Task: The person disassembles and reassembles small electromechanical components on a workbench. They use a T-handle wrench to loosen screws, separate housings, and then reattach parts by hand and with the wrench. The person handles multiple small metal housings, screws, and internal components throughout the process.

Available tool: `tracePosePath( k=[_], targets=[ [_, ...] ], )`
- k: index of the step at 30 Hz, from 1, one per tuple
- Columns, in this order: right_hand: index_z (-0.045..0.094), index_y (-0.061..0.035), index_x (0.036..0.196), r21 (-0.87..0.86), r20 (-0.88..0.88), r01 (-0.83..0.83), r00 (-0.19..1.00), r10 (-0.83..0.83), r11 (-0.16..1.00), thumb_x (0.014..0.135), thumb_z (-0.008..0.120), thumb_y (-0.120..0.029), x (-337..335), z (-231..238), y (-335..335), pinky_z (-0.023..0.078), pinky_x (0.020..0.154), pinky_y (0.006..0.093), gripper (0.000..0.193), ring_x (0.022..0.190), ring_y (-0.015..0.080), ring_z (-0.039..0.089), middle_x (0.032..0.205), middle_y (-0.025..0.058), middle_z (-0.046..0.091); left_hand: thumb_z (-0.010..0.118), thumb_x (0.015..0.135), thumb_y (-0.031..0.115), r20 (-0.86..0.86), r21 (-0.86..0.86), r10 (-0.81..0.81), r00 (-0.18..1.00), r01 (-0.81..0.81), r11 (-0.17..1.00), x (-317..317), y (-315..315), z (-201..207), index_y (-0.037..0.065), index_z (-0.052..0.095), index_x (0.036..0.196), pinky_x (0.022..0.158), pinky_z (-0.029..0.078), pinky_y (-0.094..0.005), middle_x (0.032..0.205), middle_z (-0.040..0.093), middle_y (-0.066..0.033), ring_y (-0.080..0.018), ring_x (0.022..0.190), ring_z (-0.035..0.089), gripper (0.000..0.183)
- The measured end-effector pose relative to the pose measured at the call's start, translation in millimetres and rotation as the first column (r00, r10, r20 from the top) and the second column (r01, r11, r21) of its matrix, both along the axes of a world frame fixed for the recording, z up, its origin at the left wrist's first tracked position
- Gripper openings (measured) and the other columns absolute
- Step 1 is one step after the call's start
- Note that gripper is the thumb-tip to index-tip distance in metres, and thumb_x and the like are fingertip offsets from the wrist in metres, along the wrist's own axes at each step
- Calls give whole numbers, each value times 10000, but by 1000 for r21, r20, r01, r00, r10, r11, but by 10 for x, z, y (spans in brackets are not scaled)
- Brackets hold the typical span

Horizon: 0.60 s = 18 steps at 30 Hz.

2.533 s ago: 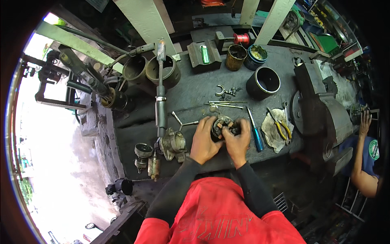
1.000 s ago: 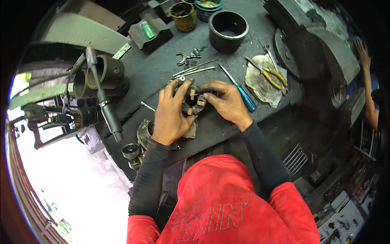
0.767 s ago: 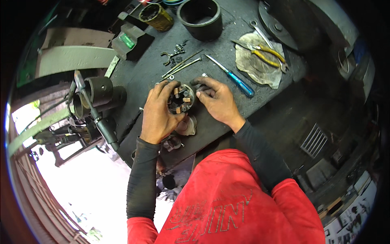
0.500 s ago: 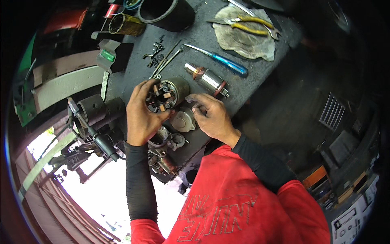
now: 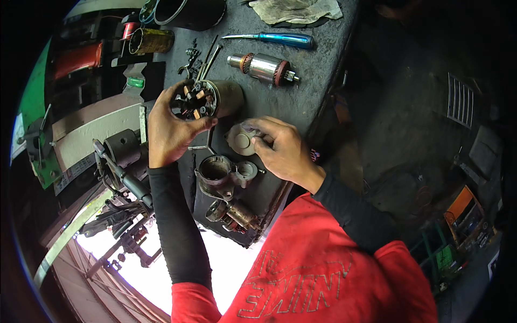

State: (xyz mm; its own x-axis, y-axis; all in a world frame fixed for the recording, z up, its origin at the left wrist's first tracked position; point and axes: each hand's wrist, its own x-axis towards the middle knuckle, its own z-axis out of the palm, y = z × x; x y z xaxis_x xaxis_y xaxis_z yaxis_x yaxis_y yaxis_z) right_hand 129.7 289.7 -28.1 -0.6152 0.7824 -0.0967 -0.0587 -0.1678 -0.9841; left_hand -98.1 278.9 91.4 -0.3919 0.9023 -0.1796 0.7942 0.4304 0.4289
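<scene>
Right hand (image 5: 285,153) has come off brushes (image 5: 201,95) since couple seconds back, now at round metal cover (image 5: 242,142), fingers bunched over its edge, can't tell if pinching it
Left hand (image 5: 175,126) spread, curled round rim of motor housing (image 5: 230,97) on bench (image 5: 318,64), probably steadying it
Armature (image 5: 264,68) lies beside screwdriver (image 5: 285,40), likely parked clear of hands

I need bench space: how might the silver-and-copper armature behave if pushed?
The armature lies on its side, so its round body may roll along the bench. Its solid-looking metal suggests weight for its size; the exposed copper-coloured windings could scratch.
</scene>
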Motion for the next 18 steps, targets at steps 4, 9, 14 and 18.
tracePosePath(
  k=[4, 9, 14, 18],
  targets=[
    [737, 18, 1237, 10, 51, 21, 998, -21, 1000, 973, 686, 6, 138, 9, -153, 611, 823, 325, 270, 989, 215, 759, 1138, 141, 749, 1029, 544, 133, 16, 36, 24, 1000, -24, 999, 12, -17, -45, 3, 693, 1342, 1025, 564, -378, 1237, 733, -138, -273, 1153, 721, 876],
    [744, 20, 1213, -15, 53, 32, 998, -31, 999, 972, 691, 2, 244, 16, -192, 611, 816, 330, 248, 979, 217, 757, 1119, 146, 750, 1022, 549, 117, -38, 65, 13, 999, -11, 998, 102, -48, -92, 8, 684, 1333, 1004, 574, -380, 1202, 713, -138, -281, 1111, 724, 861],
    [730, 33, 1144, 5, 79, 19, 997, -20, 1000, 934, 685, -49, 284, 125, 6, 577, 839, 429, 230, 943, 386, 732, 1013, 205, 722, 992, 552, 30, -60, 171, 118, 991, -106, 979, 241, -134, -183, -2, 570, 1468, 1088, 532, -369, 1332, 672, -120, -250, 1227, 665, 1008],
    [732, 25, 1171, 16, 151, -76, 986, 73, 997, 939, 695, -57, 294, 262, 323, 585, 822, 416, 249, 924, 359, 742, 1039, 188, 732, 971, 577, 49, -104, 273, 116, 988, -84, 959, 368, -197, -227, -7, 545, 1490, 1136, 512, -401, 1360, 651, -171, -328, 1272, 652, 1009]
  ],
)
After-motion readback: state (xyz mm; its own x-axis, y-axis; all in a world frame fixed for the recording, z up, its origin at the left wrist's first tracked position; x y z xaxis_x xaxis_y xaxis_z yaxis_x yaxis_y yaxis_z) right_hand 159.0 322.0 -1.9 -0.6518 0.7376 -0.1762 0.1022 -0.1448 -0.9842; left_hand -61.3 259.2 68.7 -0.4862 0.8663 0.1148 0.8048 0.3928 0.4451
